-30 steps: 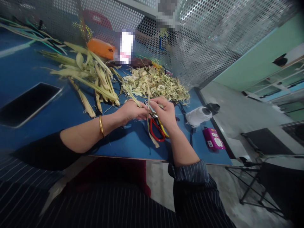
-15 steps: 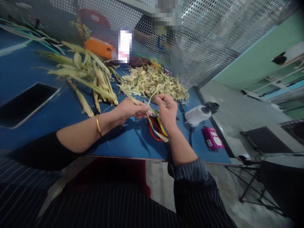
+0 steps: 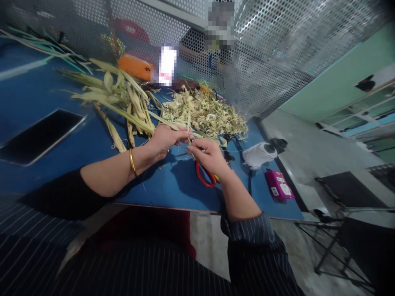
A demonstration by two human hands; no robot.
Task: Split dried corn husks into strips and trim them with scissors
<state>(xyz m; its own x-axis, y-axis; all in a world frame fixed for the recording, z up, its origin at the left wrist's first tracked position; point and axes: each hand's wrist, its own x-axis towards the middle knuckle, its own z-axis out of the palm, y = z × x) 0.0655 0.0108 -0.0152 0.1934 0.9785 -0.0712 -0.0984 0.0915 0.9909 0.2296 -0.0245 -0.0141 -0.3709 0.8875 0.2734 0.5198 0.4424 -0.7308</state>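
My left hand point(image 3: 165, 139), with a gold bangle on its wrist, is closed around a pale dried leaf strip point(image 3: 188, 119) that sticks up between both hands. My right hand point(image 3: 209, 155) is pinched on the same strip just to the right, fingertips touching those of the left. Red-handled scissors point(image 3: 203, 179) lie on the blue table point(image 3: 92, 144) under my right hand, partly hidden by it. Beyond the hands is a heap of cut leaf scraps point(image 3: 203, 113), and to its left a bundle of long leaf stalks point(image 3: 117, 98).
A dark phone point(image 3: 38, 135) lies at the left. An orange case point(image 3: 135, 68) sits by the perforated metal screen point(image 3: 271, 41). A white thread spool point(image 3: 257, 153) and a pink box point(image 3: 277, 185) rest near the table's right edge. Black folding frames point(image 3: 345, 213) stand on the floor.
Both hands shifted slightly up and away from me. The strip's hanging lower end is gone from below my right hand; it now points upward. My right hand dropped over the scissors.
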